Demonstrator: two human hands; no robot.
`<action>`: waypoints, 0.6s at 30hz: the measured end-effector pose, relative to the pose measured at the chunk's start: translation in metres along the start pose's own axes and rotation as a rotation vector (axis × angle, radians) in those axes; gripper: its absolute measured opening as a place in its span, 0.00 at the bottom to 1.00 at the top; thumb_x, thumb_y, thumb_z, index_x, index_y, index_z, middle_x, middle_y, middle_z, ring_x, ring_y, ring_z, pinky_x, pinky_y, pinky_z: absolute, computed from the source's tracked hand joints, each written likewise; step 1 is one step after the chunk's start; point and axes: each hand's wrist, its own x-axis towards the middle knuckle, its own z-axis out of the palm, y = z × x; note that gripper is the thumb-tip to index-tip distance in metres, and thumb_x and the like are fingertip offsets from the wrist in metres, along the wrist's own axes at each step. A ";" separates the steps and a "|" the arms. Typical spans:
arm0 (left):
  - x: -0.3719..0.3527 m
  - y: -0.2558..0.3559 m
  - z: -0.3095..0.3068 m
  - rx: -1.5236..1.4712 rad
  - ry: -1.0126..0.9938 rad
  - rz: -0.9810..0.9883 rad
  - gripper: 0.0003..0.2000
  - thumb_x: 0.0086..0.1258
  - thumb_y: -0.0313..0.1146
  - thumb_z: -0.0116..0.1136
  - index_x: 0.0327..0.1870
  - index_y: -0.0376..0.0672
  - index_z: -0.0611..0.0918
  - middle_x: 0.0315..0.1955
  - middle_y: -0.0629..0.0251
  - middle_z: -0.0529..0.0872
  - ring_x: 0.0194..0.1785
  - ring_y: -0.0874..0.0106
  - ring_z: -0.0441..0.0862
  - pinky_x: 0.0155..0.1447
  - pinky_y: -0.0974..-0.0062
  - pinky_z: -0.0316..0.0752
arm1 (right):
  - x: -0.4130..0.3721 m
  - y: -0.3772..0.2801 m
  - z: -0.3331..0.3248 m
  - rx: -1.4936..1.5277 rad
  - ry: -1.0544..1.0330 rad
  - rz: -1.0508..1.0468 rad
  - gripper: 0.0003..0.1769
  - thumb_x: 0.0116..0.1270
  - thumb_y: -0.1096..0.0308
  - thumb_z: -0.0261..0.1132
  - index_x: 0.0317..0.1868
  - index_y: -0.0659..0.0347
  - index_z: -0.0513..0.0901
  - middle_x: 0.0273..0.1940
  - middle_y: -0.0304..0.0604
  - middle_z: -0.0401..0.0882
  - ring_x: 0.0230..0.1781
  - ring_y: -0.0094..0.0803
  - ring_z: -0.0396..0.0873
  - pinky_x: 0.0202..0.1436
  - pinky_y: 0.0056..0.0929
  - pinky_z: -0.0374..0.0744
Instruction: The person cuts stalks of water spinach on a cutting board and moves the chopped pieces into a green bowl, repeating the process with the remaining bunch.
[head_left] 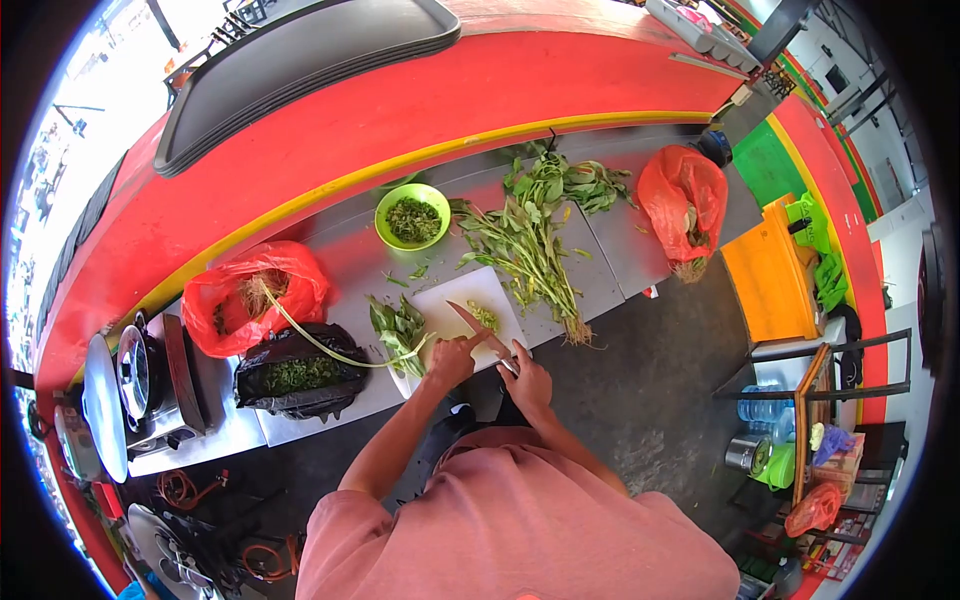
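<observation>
My right hand (528, 383) is closed round the handle of a kitchen knife (468, 318), its blade slanting up and left over a white cutting board (512, 330). My left hand (452, 362) is over the board's near edge, its index finger stretched out against the blade; the other fingers are partly hidden. Just beyond the blade lies a small pile of chopped greens (484, 316). A bunch of leafy greens (398, 325) rests on the board's left side. Near my left hand ends a long pale green stalk (318, 342) that reaches from a red plastic bag (205, 300).
Behind the board stands a lime green bowl (384, 216) of chopped leaves. Long leafy stems (535, 250) lie to its right, then another red bag (668, 180). A black bag (345, 372) of cut greens sits left. Pots (133, 370) stand at the far left.
</observation>
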 end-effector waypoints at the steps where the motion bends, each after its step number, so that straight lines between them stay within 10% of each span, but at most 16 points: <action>1: 0.001 -0.002 -0.003 0.010 -0.021 -0.011 0.38 0.60 0.25 0.55 0.75 0.71 0.71 0.38 0.56 0.90 0.41 0.57 0.90 0.51 0.54 0.82 | -0.003 0.003 0.001 0.007 0.006 -0.002 0.36 0.64 0.50 0.73 0.71 0.49 0.74 0.38 0.51 0.90 0.36 0.53 0.88 0.40 0.49 0.85; 14: 0.009 0.011 -0.029 -0.016 -0.114 -0.117 0.41 0.58 0.28 0.57 0.77 0.70 0.69 0.36 0.54 0.91 0.38 0.53 0.90 0.49 0.53 0.82 | -0.015 0.013 -0.002 -0.083 -0.003 -0.035 0.44 0.64 0.51 0.73 0.77 0.52 0.64 0.31 0.53 0.87 0.30 0.53 0.87 0.35 0.49 0.83; 18: -0.008 0.028 -0.017 -0.131 -0.168 0.177 0.43 0.58 0.28 0.58 0.79 0.71 0.65 0.33 0.52 0.90 0.36 0.53 0.89 0.49 0.53 0.81 | -0.012 0.001 -0.009 -0.054 -0.037 -0.021 0.48 0.63 0.52 0.74 0.79 0.53 0.61 0.30 0.54 0.87 0.30 0.53 0.87 0.35 0.49 0.84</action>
